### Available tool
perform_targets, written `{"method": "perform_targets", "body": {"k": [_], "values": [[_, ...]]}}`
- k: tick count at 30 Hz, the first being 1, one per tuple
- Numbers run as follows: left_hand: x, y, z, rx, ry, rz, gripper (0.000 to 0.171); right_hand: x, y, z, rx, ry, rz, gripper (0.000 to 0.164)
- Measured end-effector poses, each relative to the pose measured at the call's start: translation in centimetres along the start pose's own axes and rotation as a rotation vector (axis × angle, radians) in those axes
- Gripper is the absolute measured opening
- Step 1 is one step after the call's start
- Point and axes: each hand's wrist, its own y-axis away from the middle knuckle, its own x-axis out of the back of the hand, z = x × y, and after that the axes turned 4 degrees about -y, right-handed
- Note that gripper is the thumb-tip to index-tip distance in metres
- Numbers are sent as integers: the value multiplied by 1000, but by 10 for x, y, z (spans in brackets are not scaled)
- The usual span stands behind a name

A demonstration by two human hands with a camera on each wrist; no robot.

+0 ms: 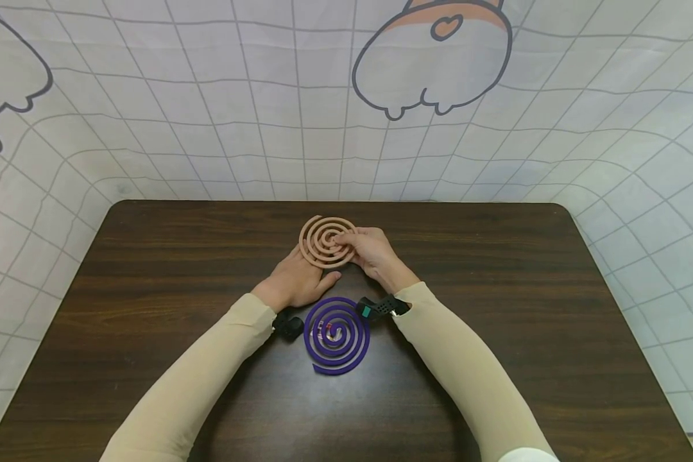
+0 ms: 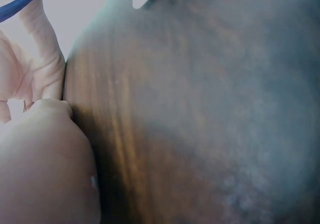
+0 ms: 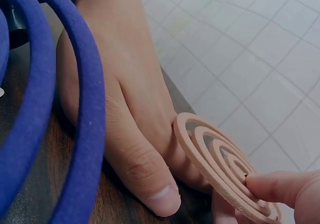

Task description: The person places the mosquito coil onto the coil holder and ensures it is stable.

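Observation:
My right hand (image 1: 375,251) pinches a tan mosquito coil (image 1: 326,264), its thumb near the coil's centre and other fingers beneath. In the right wrist view the tan coil (image 3: 191,153) is tilted, its near edge right at the fingers of my left hand (image 3: 132,99). That left hand (image 1: 301,280) lies low over the table, thumb stretched out, its fingertips hidden by the coil. Nearer my body, between the wrists, is a purple mosquito coil (image 1: 337,370), which looms large as curved bands (image 3: 90,94) in the right wrist view.
A dark wooden table (image 1: 179,308) spreads under both hands. Something small and brightly printed shows through the purple coil's rings. Black wrist devices (image 1: 289,326) sit beside and over that coil's edge. A white grid-patterned curtain (image 1: 265,96) hangs behind and around the table.

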Motion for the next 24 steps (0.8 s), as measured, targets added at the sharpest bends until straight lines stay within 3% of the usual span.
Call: {"method": "perform_targets", "body": {"k": [24], "values": [[-2,-1,-2,-5,17,9,71,-1,0,-1,-18,-22,22,29]]}}
